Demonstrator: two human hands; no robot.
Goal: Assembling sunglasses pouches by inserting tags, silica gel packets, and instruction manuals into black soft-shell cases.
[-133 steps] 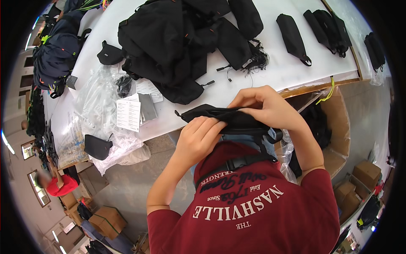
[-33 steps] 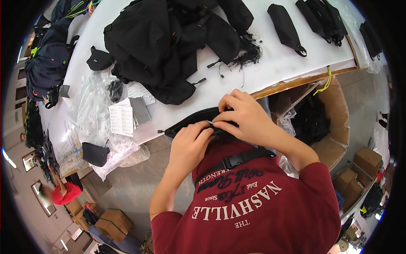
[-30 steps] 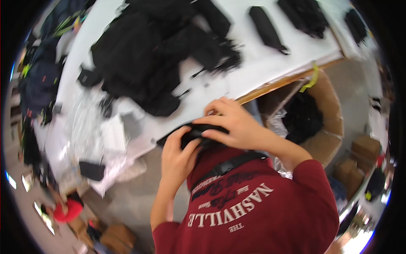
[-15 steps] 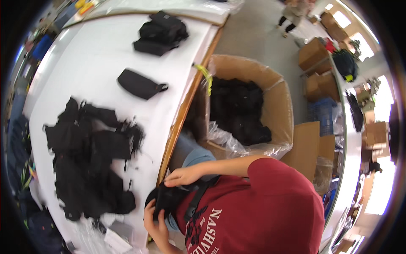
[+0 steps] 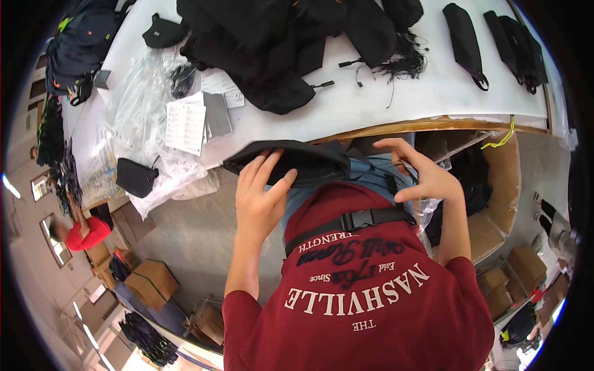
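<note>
A black fabric waist bag (image 5: pixel 318 166) lies against my waist at the table's edge, its opening showing a dark inside. My left hand (image 5: pixel 257 191) grips its left part, fingers over the near rim and thumb beside them. To the right of the bag, my right hand (image 5: pixel 427 173) is off it, thumb and fingers spread with nothing between them. A black strap with a plastic buckle (image 5: pixel 359 219) crosses the front of my red T-shirt.
Black bags and fabric pieces (image 5: pixel 266 49) pile on the white table (image 5: pixel 359 111), with thin cords on the right. Paper cards (image 5: pixel 185 127) and clear plastic bags (image 5: pixel 139 105) lie left. A cardboard box (image 5: pixel 504 185) of black items stands right. Another person (image 5: pixel 90 232) is far left.
The view has swung left, bringing the cards and plastic bags nearer the middle. My right hand has come away from the waist bag and opened; my left hand still holds it.
</note>
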